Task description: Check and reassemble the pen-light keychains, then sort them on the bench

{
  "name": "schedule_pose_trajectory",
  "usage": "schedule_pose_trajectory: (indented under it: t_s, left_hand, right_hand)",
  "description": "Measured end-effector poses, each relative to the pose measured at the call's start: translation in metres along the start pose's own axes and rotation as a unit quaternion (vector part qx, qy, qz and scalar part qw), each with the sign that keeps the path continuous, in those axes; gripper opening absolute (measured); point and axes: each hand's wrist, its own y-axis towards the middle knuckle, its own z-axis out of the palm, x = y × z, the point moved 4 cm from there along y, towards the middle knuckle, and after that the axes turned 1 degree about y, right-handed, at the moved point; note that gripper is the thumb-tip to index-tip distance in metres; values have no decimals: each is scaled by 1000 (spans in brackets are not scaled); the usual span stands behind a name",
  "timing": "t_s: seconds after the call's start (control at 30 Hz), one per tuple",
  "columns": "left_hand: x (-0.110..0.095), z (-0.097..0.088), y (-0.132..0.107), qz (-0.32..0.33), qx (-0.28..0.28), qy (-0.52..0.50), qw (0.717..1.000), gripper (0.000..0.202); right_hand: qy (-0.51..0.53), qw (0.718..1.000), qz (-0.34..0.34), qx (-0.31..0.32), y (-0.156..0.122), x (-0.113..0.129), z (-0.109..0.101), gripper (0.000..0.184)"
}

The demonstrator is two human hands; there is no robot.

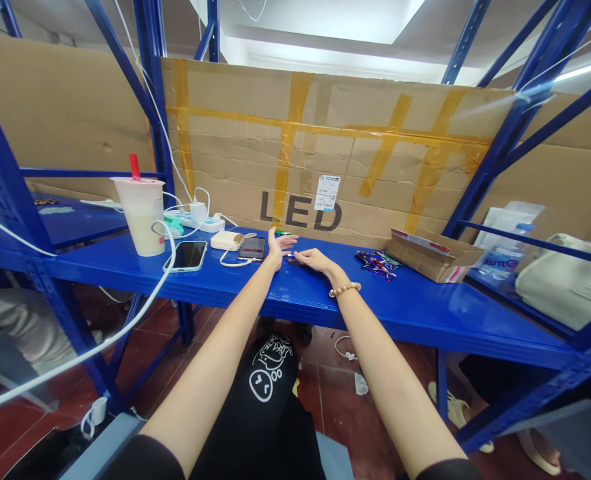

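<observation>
My left hand (278, 248) is raised over the blue table, thumb up and fingers stretched out to the right, with nothing visibly gripped. Facing it, my right hand (315, 260) has its thumb and fingers pinched together. At their tips shows a small white-and-blue piece (290, 255), too small to name, close to the left palm. A thin green item (283, 233) lies behind my left fingers, partly hidden. Just left of that hand is a dark phone (252, 249) with a white cable, beside a cream power bank (226, 240).
Left on the blue table (395, 313) stand a drink cup (142, 217) with red straw, a phone (188, 256) and a power strip (200, 221). A white cable (140, 317) loops across the front left. Colourful small items (376, 263) and an open cardboard box (432, 255) lie right.
</observation>
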Motion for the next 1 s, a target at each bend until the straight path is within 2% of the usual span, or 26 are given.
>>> schedule_pose_trajectory:
  t_s: [0.2,0.33,0.4,0.5,0.63,0.77,0.9,1.0]
  left_hand:
    - [-1,0,-1,-2,-8,7,1000,75]
    - [-1,-1,1,-12,-19,11,1000,72]
    - [-1,-2,2,-15,-22,11,1000,70]
    - [0,-1,3,-14,-20,12,1000,70]
    - [2,1,3,-10,-14,16,1000,70]
    - [3,3,3,-4,-11,17,1000,71]
    - [5,5,1,-5,-9,21,1000,70]
    - [6,8,1,-6,-18,35,999,69]
  right_hand:
    - [-45,998,39,-21,-2,2,-1,86]
    - [-118,985,101,-77,-3,-5,-10,62]
    - [-169,966,156,-118,-5,-12,-19,46]
    - [-246,920,248,-180,-13,-25,-37,31]
    - [-333,851,329,-237,-30,-38,-62,29]
    - [-395,796,370,-271,-50,-48,-84,27]
    - [-432,769,378,-282,-55,-51,-92,35]
    - [-442,782,349,-268,-38,-48,-84,35]
